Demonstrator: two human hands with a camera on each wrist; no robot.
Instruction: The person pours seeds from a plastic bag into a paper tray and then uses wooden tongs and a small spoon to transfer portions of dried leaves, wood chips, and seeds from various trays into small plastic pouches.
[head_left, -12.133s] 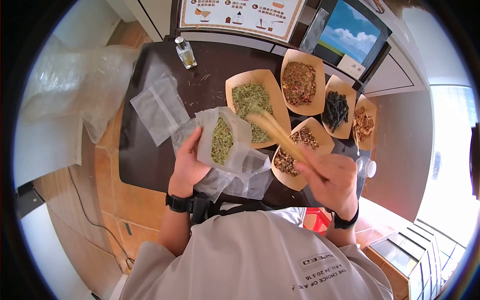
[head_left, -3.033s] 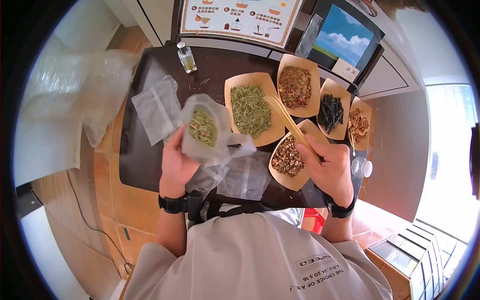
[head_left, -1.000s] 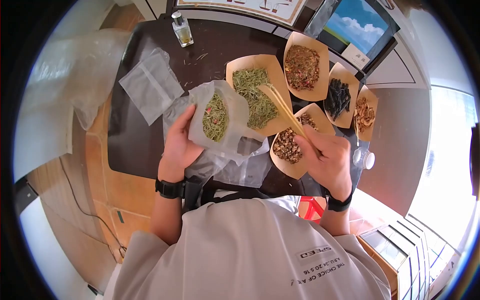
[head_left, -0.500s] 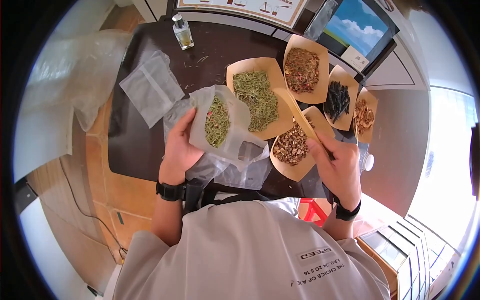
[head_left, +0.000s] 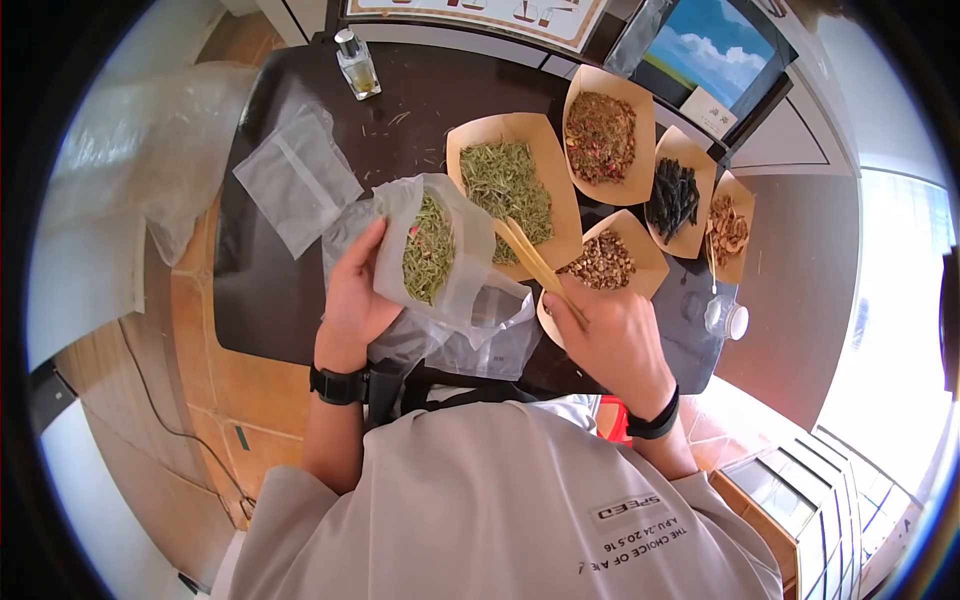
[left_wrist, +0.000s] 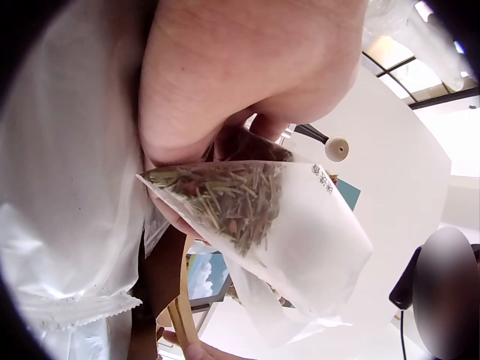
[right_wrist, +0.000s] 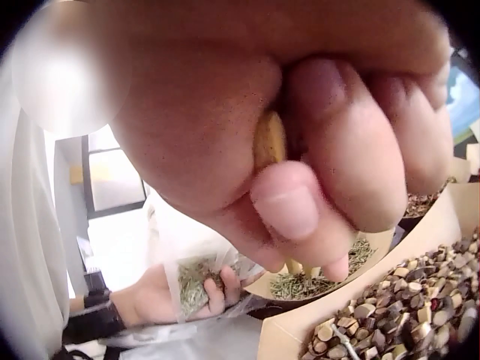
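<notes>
My left hand (head_left: 360,295) grips a translucent white pouch (head_left: 472,262) with green dried herb and a few red bits inside, its mouth open toward the right. In the left wrist view the pouch (left_wrist: 315,247) hangs below the hand (left_wrist: 247,67). My right hand (head_left: 615,335) holds wooden tongs (head_left: 532,258), fingers curled round them in the right wrist view. The tips are between the pouch and the paper tray of green herb (head_left: 562,190), over the tray's lower edge. Under the right hand lies part of a tray of brown chopped pieces (head_left: 650,265).
Trays of reddish mix (head_left: 642,140), black strips (head_left: 700,225) and light brown slices (head_left: 742,262) stand at the right, near a clear bottle (head_left: 722,316). Flat empty pouches (head_left: 300,180) lie at the left. A glass bottle (head_left: 358,68) stands at the back.
My right hand and the tongs have moved left, from over the brown pieces and herb tray's right edge toward the pouch. My left hand has barely moved and keeps its hold on the pouch.
</notes>
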